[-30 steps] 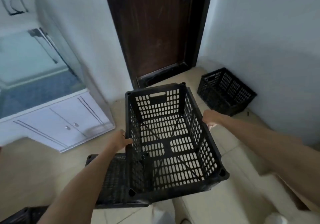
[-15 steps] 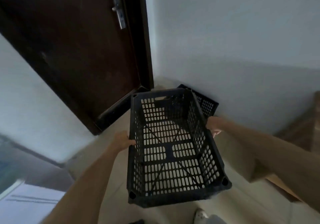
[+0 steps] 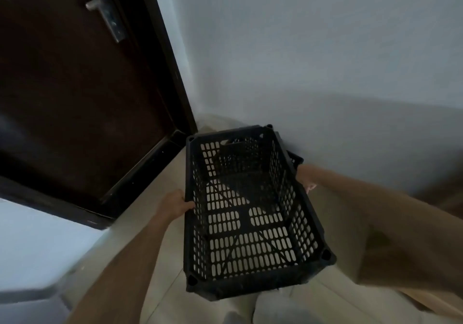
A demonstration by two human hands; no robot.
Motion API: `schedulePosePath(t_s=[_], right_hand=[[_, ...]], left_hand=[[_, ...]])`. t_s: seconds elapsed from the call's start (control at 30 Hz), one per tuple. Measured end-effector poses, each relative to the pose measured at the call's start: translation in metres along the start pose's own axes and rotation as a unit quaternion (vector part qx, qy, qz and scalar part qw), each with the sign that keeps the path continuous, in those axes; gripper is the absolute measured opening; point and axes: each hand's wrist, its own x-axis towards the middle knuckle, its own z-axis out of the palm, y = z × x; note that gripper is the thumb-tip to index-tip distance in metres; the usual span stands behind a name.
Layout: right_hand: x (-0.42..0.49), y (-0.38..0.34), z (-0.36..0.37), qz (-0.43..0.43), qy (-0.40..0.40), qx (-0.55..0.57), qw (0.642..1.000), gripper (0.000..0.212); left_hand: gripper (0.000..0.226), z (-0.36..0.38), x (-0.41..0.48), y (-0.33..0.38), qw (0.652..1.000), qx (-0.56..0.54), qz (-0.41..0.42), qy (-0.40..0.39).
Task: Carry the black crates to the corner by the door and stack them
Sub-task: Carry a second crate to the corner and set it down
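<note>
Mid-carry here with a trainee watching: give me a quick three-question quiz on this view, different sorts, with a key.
1. True or false: the carried crate has goods inside.
2. Where does each hand grip it? A) both on the near short rim B) one on each long side C) both underneath
3. Fill in: a second crate shows past the carried crate's far right edge, by the ____.

Key
1. False: its slotted bottom is bare, the floor showing through.
2. B: left hand on the left long rim, right hand on the right long side.
3. Wall, in the corner right of the door.
</note>
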Motion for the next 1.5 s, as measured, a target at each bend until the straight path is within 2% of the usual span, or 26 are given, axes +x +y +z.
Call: schedulePosePath(t_s=[0.07,0.17,0.23,0.47,0.63,0.73,0.83,0.97,1.23,1.4,1.5], right_hand=[[0.018,-0.006,-0.022,-0.001,-0.002,-0.017,1.0,0.033],[0.042,-0.022,-0.054,-0.011,-0.015,-0.014,1.0,0.016],[0.054,-0.033,-0.07,-0.024,0.017,-0.031,0.999,0.006],[0.147,-0.082,-0.121,0.028,-0.051,-0.066,0.996,0.042],[0.192,-0.111,-0.146,0.021,-0.049,-0.089,0.995,0.027],[0.224,-0.123,-0.153,0.012,-0.072,-0.084,0.994,0.039],[0.257,-0.13,-0.158,-0.006,-0.093,-0.085,0.992,0.043],[0.304,-0.143,-0.173,-0.039,-0.096,-0.107,0.989,0.042],[0.403,-0.152,-0.201,-0.088,-0.112,-0.215,0.966,0.044],[0.437,-0.155,-0.217,-0.105,-0.104,-0.23,0.962,0.029],[0.457,-0.149,-0.221,-0.107,-0.092,-0.226,0.964,0.035]], left_hand=[[0.032,-0.003,0.026,0.017,1.0,0.014,0.004,-0.003],[0.034,-0.007,0.066,0.033,1.0,0.03,-0.007,-0.001],[0.035,-0.011,0.093,0.043,0.999,0.04,-0.006,-0.006],[0.033,-0.045,0.205,0.071,0.997,0.046,-0.019,-0.062],[0.031,-0.061,0.257,0.085,0.996,0.027,-0.027,-0.085],[0.021,-0.061,0.277,0.092,0.993,0.028,-0.036,-0.106],[0.02,-0.053,0.29,0.093,0.992,0.017,-0.058,-0.111],[0.038,-0.032,0.313,0.092,0.988,-0.027,-0.106,-0.108],[0.044,0.03,0.343,0.124,0.971,-0.077,-0.203,-0.099],[0.043,0.072,0.353,0.153,0.961,-0.092,-0.249,-0.083],[0.041,0.098,0.358,0.171,0.956,-0.106,-0.265,-0.066]])
